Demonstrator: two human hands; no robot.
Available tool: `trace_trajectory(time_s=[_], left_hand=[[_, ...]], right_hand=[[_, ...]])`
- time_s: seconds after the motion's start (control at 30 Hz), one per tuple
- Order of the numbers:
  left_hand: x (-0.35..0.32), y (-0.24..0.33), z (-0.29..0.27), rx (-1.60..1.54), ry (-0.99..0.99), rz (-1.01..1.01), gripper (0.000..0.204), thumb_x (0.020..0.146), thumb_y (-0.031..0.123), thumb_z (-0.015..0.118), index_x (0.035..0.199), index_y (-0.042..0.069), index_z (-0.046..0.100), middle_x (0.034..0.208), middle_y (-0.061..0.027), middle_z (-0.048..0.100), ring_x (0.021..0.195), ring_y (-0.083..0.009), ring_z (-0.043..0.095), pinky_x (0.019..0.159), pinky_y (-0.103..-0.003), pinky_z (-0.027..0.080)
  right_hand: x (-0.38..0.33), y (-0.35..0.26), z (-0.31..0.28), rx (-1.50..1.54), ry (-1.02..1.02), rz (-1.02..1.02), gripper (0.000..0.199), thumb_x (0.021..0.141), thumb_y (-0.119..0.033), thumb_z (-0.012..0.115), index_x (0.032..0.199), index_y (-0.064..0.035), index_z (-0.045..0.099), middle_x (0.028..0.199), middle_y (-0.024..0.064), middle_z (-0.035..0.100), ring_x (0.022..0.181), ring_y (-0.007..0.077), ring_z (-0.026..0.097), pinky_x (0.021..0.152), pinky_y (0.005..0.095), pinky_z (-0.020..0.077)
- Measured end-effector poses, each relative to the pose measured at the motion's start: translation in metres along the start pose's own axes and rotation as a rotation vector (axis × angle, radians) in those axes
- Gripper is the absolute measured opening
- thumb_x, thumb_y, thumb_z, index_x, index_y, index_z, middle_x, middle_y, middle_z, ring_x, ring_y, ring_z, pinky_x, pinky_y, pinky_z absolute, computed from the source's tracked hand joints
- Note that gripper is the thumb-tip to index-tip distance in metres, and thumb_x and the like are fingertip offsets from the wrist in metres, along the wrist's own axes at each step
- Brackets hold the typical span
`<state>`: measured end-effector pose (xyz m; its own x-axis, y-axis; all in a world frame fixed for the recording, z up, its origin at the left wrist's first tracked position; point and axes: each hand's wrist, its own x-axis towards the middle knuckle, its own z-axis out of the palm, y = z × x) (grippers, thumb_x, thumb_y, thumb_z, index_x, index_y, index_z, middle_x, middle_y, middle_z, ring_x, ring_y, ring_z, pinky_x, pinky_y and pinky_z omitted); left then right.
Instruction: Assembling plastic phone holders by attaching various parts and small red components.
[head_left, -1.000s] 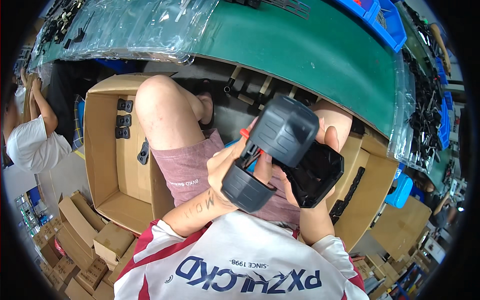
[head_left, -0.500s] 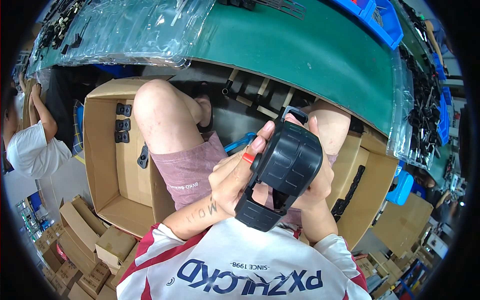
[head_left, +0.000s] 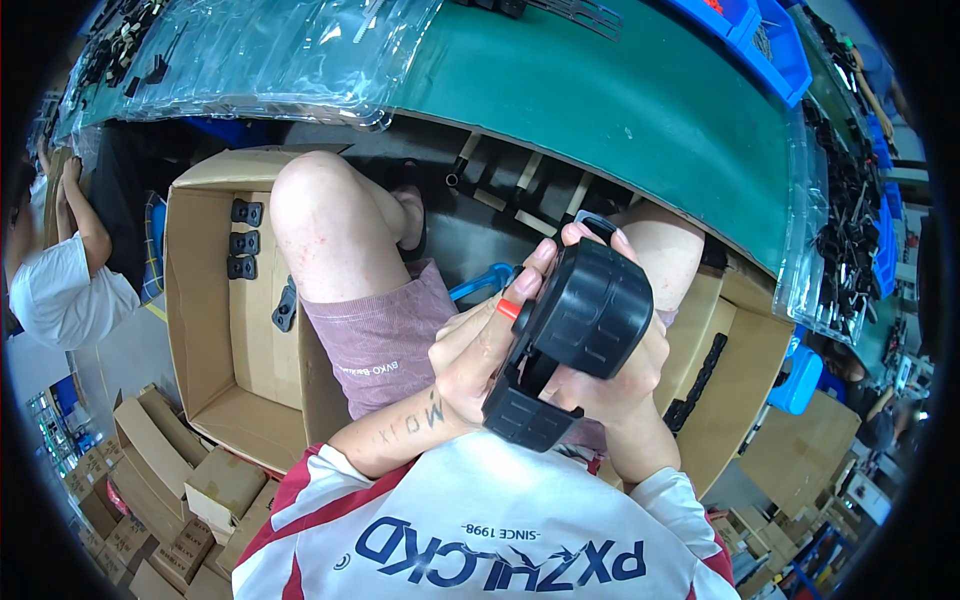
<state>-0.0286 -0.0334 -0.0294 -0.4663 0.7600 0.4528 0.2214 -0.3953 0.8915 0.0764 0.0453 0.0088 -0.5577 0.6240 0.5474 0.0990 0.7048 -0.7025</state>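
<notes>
Above my lap, both hands hold a black plastic housing (head_left: 597, 312) with raised rectangular ribs on its outer faces. Its lower flap (head_left: 533, 412) stands apart from the main body, leaving a dark gap between them. My left hand (head_left: 478, 352) is closed on the left side, its fingers along the edge beside a small red tab (head_left: 509, 309). Round the right side wraps my right hand (head_left: 640, 365), partly hidden behind the housing, with fingertips at the top near a curved black loop (head_left: 598, 227). A blue curved object (head_left: 485, 282) shows behind my left hand.
An open cardboard box (head_left: 205, 375) at my left holds several small black parts (head_left: 243, 242). Another box (head_left: 728, 420) at my right holds a row of black pieces (head_left: 698, 385). Ahead runs a green-topped table (head_left: 590, 110) with clear plastic trays (head_left: 270, 60) and blue bins (head_left: 765, 50).
The housing has shifted slightly up and to the right in my hands. Its gap looks wider, with a finger showing inside. Both hands keep their hold.
</notes>
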Motion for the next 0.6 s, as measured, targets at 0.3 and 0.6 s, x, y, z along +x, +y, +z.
trace_trajectory(time_s=[0.3,0.6], left_hand=[[0.008,0.010,-0.008,0.045,0.054,-0.281,0.053,0.074,0.002,0.071,0.122,-0.007,0.052,0.105,-0.0230,0.063,0.079,-0.0250,0.063,0.072,-0.027,0.052],[0.027,0.002,-0.035,-0.686,-0.076,-0.670,0.034,0.078,-0.007,0.065,0.110,-0.004,0.056,0.096,-0.0126,0.065,0.074,-0.0108,0.059,0.067,-0.018,0.048]], right_hand=[[0.010,0.003,-0.012,-0.138,-0.102,0.038,0.026,0.065,-0.002,0.067,0.090,0.0054,0.065,0.091,0.0163,0.067,0.077,0.0251,0.064,0.078,0.0354,0.0501],[0.022,0.013,-0.025,0.347,-0.465,0.499,0.008,0.070,-0.001,0.069,0.074,0.0008,0.063,0.064,0.0058,0.058,0.052,0.0122,0.045,0.049,0.0248,0.0364]])
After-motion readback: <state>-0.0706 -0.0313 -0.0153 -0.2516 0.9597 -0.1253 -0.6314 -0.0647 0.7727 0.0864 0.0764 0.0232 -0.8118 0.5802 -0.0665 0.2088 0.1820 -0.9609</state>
